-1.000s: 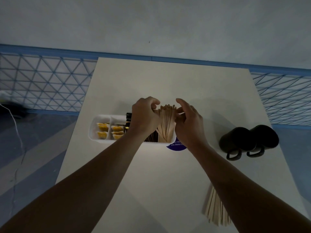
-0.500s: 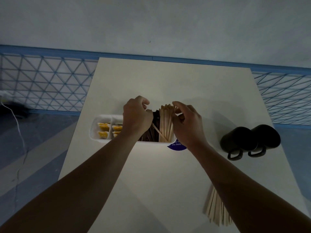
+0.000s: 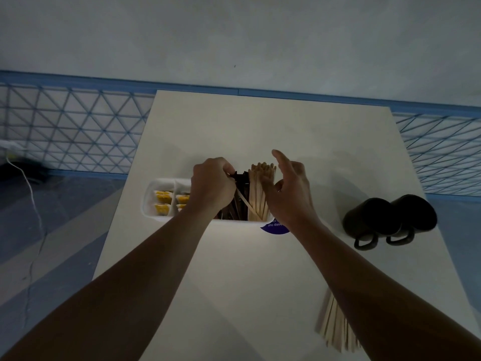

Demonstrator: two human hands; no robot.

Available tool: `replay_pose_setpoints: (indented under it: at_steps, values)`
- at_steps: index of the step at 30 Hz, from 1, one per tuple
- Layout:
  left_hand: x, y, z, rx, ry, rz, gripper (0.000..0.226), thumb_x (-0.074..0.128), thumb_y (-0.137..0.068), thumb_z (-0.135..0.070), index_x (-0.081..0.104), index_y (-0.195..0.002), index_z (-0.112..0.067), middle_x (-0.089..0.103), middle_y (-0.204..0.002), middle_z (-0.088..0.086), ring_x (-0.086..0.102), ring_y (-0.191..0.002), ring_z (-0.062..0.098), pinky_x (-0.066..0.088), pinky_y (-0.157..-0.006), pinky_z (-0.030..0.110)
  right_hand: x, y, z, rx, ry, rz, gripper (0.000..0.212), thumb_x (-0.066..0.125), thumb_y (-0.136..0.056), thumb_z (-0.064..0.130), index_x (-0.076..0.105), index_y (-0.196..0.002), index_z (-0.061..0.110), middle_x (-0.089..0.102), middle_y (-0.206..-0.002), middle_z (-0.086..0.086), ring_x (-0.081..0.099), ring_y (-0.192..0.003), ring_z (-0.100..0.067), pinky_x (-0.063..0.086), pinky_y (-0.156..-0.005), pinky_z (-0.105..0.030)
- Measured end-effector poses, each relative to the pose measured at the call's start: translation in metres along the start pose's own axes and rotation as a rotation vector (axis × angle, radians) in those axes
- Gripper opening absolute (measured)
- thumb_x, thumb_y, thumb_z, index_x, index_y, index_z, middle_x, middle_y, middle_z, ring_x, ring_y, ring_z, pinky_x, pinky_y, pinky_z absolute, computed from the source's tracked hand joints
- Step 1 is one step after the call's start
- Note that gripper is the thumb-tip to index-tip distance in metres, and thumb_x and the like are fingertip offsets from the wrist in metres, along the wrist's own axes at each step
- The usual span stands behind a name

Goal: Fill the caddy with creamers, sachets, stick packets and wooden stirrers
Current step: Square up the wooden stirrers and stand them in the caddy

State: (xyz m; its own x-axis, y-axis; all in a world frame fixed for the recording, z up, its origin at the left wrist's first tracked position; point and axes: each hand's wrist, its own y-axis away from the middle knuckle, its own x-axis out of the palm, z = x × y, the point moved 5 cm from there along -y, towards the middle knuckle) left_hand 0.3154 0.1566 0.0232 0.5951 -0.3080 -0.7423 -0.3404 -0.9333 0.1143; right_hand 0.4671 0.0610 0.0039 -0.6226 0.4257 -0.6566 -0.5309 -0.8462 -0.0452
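In the white caddy (image 3: 147, 201) on the bench (image 3: 247, 269), the left hand (image 3: 213, 188) pinches a leaning stirrer (image 3: 246, 204) and should stand it gently beside the other stirrers (image 3: 256, 191), while the open, loose right hand (image 3: 289, 194) guards them from tipping.

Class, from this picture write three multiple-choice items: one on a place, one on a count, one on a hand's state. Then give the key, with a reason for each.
1. Where do the spare stirrers lie?
A in a mug; B on the table by the right forearm; C in the caddy's left end.
2. How many black mugs are there?
A one; B four; C two.
3. The right hand is:
A open, holding nothing; B gripping a mug; C flat on the table.
Key: B, the bundle lies beside the forearm; C, two show at the right; A, its fingers are spread beside the upright stirrers.
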Motion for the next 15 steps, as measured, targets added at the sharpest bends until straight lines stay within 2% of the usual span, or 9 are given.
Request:
replay_pose_setpoints:
  at_steps: [3,5,7,9,12,15]
  values:
    - [-0.003,0.000,-0.008,0.056,0.054,-0.024,0.014,0.072,-0.084,-0.008,0.072,-0.095,-0.017,0.067,-0.082,-0.006,0.063,-0.077,0.005,0.043,-0.069,0.011,0.000,-0.001,-0.002,0.016,0.012,0.014,0.060,0.059,-0.098,0.034,0.033,-0.152,0.033,0.049,-0.138,-0.009,0.061,-0.112,-0.025,0.053,-0.096,-0.044]
    - [-0.003,-0.001,-0.016,0.096,0.081,-0.043,0.015,0.072,-0.084,-0.008,0.073,-0.095,-0.018,0.067,-0.076,-0.011,0.061,-0.071,-0.002,0.039,-0.067,0.002,0.000,-0.001,0.001,-0.041,0.016,0.020,0.061,0.056,-0.098,0.039,0.030,-0.153,0.036,0.052,-0.135,-0.007,0.062,-0.106,-0.022,0.055,-0.089,-0.041]
    - [-0.001,-0.001,-0.025,0.135,0.099,-0.044,0.014,0.073,-0.084,-0.011,0.074,-0.096,-0.017,0.071,-0.081,-0.008,0.063,-0.070,-0.002,0.037,-0.063,-0.003,0.002,0.001,0.007,-0.169,0.056,0.045,0.058,0.055,-0.099,0.039,0.033,-0.152,0.038,0.052,-0.135,-0.005,0.063,-0.100,-0.018,0.057,-0.080,-0.034]
    - [0.003,0.000,-0.033,0.165,0.124,-0.035,0.014,0.074,-0.083,-0.011,0.075,-0.097,-0.014,0.074,-0.085,-0.004,0.062,-0.069,-0.002,0.039,-0.063,-0.004,0.006,0.002,0.007,-0.239,0.099,0.047,0.048,0.056,-0.099,0.032,0.045,-0.146,0.035,0.052,-0.136,-0.006,0.064,-0.100,-0.020,0.059,-0.075,-0.037]
    - [0.007,0.003,-0.040,0.176,0.163,-0.013,0.014,0.074,-0.084,-0.011,0.073,-0.097,-0.010,0.074,-0.084,0.000,0.058,-0.064,-0.006,0.038,-0.064,-0.006,0.008,0.000,0.003,-0.237,0.143,0.009,0.036,0.057,-0.099,0.020,0.061,-0.134,0.021,0.056,-0.137,-0.008,0.065,-0.105,-0.026,0.058,-0.081,-0.039]
    - [0.009,0.004,-0.041,0.183,0.155,-0.010,0.021,0.073,-0.085,-0.013,0.072,-0.106,-0.010,0.074,-0.091,0.002,0.058,-0.066,-0.002,0.037,-0.062,-0.006,0.002,0.003,0.007,-0.281,0.108,-0.016,0.040,0.060,-0.097,0.012,0.059,-0.137,0.016,0.060,-0.134,-0.007,0.064,-0.109,-0.020,0.054,-0.087,-0.027]
